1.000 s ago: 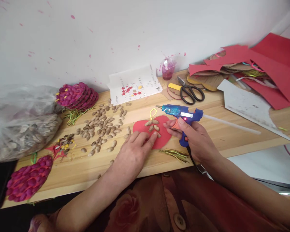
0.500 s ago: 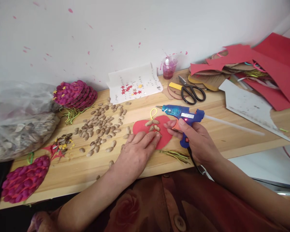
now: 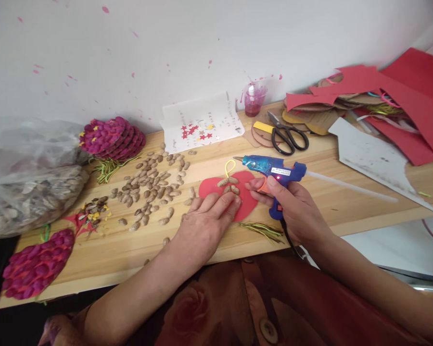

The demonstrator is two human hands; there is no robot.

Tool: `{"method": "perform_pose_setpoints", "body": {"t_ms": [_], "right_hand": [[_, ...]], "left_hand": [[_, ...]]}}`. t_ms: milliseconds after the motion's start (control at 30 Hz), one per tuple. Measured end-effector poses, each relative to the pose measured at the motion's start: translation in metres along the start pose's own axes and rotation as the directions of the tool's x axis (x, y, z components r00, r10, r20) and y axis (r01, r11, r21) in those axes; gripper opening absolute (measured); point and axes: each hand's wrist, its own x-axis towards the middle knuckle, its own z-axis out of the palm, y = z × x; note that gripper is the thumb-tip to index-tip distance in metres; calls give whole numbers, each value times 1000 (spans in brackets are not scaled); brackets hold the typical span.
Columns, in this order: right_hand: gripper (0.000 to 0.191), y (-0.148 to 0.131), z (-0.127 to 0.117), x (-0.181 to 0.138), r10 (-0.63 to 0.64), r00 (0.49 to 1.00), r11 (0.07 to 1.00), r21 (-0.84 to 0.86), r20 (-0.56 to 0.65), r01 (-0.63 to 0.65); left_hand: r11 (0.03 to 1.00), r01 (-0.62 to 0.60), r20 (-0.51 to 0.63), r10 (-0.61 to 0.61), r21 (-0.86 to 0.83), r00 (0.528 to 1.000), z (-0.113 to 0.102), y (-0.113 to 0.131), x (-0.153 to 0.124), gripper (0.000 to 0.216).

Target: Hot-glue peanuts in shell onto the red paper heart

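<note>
My right hand [image 3: 299,206] wraps round the handle of a blue glue gun [image 3: 263,165], with a finger on its orange trigger. Its nozzle points left, above a red heart-shaped card [image 3: 247,206], and a white glue stick [image 3: 350,186] juts from the back. On the card lie several peanuts [image 3: 233,180] below a yellow loop [image 3: 230,167]. My left hand [image 3: 205,223] rests over the card's left part, thumb and fingertips pressed together at the lowest peanut [image 3: 234,190]; the fingers partly hide what is under them.
Loose peanuts [image 3: 155,178] spread to the left, near a plastic bag [image 3: 32,192] and purple decorated pieces [image 3: 111,139]. Black scissors [image 3: 288,137], a cup [image 3: 254,101] and a paper with small stars [image 3: 202,122] stand behind. Red card scraps [image 3: 414,101] pile up at right; green strings [image 3: 263,231] lie in front.
Almost nothing differs: the view shifts slightly. Both hands keep their places, the left at the peanuts on the card and the right round the glue gun.
</note>
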Motion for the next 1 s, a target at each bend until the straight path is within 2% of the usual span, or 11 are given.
{"method": "perform_pose_setpoints", "body": {"t_ms": [333,600,1000], "right_hand": [[30,0,1,0,-2,1000,1000,-2,-10,2],[32,-1,3,-1,-24,1000,1000,-2,-10,24],[32,0,2,-1,-26,1000,1000,-9,-11,26]], "left_hand": [[998,-3,-27,4,62,1000,3,5,0,40],[996,70,-106,-76,-59,991,6,3,-8,41],[999,48,-66,-47,18,997,7,8,-2,41]]}}
